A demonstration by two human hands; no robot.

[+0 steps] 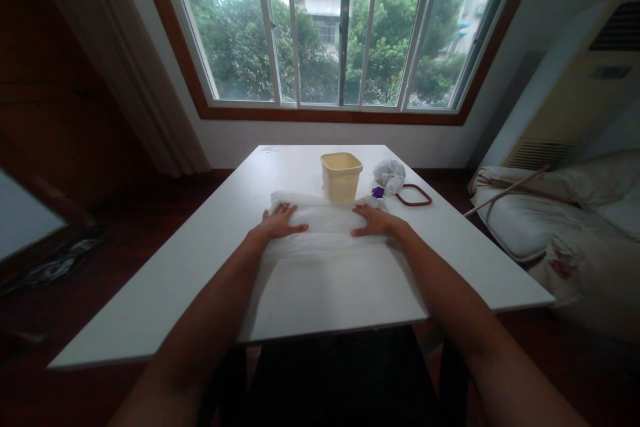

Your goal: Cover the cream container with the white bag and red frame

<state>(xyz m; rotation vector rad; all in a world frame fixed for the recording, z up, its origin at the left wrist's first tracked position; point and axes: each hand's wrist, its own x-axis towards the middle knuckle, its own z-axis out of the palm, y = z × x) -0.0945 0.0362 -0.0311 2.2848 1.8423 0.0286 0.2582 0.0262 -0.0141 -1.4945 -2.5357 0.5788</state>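
The left hand (281, 221) and right hand (374, 220) lie apart, fingers spread and palms down on 1 white translucent sheet (327, 221) across the table (160, 293). Just beyond it stands 1 cream bin (341, 181), upright.

Wide window (344, 30) dead ahead, framed in brown — leafy trees (240, 47) out there, a building (315, 3) behind them! Curtain (120, 60) hanging at the left; on the right, a pale vented unit (575, 90) — and a thin stick (507, 191) lying across a white bundle (520, 223).
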